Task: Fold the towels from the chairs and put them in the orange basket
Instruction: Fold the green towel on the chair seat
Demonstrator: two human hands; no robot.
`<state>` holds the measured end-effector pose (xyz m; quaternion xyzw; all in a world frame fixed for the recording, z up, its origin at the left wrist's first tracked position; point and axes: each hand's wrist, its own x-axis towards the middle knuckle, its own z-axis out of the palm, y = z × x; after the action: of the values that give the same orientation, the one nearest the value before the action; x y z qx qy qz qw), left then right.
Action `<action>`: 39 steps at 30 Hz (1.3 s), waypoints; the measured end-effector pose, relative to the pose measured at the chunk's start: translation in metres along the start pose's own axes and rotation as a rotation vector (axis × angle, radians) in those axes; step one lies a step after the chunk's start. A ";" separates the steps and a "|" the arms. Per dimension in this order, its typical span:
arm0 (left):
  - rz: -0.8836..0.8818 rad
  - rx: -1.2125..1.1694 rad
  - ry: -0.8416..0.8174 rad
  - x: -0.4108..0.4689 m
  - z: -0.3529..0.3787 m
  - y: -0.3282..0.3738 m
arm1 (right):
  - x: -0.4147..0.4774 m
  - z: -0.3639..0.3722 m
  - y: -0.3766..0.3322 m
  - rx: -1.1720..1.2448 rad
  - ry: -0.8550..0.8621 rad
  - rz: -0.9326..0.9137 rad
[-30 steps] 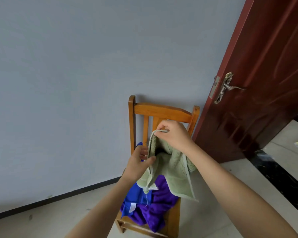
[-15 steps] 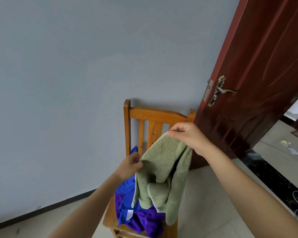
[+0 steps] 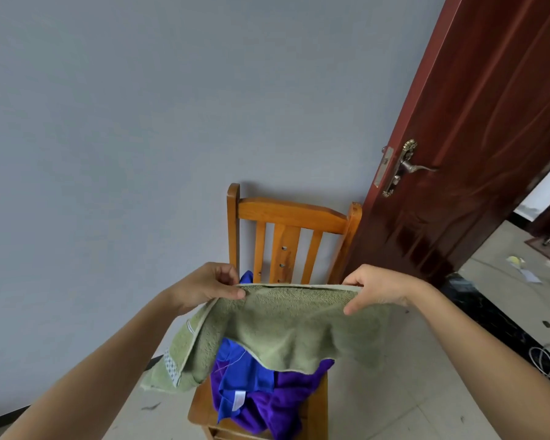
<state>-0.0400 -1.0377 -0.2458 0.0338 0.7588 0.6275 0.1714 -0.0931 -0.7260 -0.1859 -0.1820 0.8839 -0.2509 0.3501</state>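
Observation:
A light green towel (image 3: 283, 328) hangs spread out in the air above the wooden chair (image 3: 286, 217). My left hand (image 3: 207, 285) pinches its upper left edge and my right hand (image 3: 375, 289) pinches its upper right edge, so the top hem runs straight between them. The towel's left end droops in a fold past the seat. On the chair seat below lie a blue towel (image 3: 238, 376) with a white label and a purple towel (image 3: 286, 401), crumpled together. No orange basket is in view.
The chair stands against a grey wall (image 3: 140, 138). A dark red door (image 3: 477, 138) with a brass handle (image 3: 407, 166) stands open on the right. Beyond it are pale floor tiles, a black floor strip (image 3: 489, 315) and a white cable (image 3: 546, 363).
The towel was bunched between my hands; now they have moved apart and it is stretched wide by its top edge. The view has tilted slightly.

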 end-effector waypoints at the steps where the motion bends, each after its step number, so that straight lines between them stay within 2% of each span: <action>1: 0.004 -0.058 0.013 0.001 -0.002 0.002 | 0.001 0.000 0.000 -0.004 0.012 0.001; 5: -0.029 -0.197 0.065 0.006 -0.007 0.012 | 0.009 0.004 0.002 0.012 0.135 -0.001; 8: -0.089 -0.284 0.140 0.010 -0.013 0.017 | 0.018 0.009 0.002 0.019 0.160 -0.007; 12: -0.097 -0.364 0.208 0.014 -0.023 0.015 | 0.026 0.016 0.006 -0.018 0.107 0.032; 17: 0.034 -0.473 0.275 0.013 -0.030 0.024 | 0.034 0.020 0.025 0.018 -0.020 0.080; 20: 0.057 -0.493 0.306 0.013 -0.038 0.031 | 0.036 0.026 0.048 -0.053 -0.088 0.150; 23: 0.056 -0.261 0.432 0.012 -0.057 0.029 | 0.036 0.026 0.081 -0.081 -0.038 0.221; 25: 0.041 0.106 0.456 0.011 -0.070 0.024 | 0.034 0.018 0.099 -0.031 0.171 0.241; 28: -0.101 0.585 0.218 0.014 -0.073 0.005 | 0.036 0.005 0.106 0.017 0.543 0.284; 30: -0.169 0.817 0.084 0.019 -0.071 -0.012 | 0.040 -0.001 0.104 0.030 0.709 0.337; 34: -0.183 0.948 0.130 0.031 -0.066 -0.039 | 0.052 -0.004 0.102 0.059 0.879 0.412; 39: -0.268 0.957 0.383 0.045 -0.079 -0.060 | 0.064 -0.008 0.100 0.080 1.055 0.458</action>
<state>-0.0961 -1.1129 -0.3011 -0.1043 0.9756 0.1786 0.0739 -0.1571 -0.6750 -0.2719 0.1770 0.9456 -0.2588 -0.0862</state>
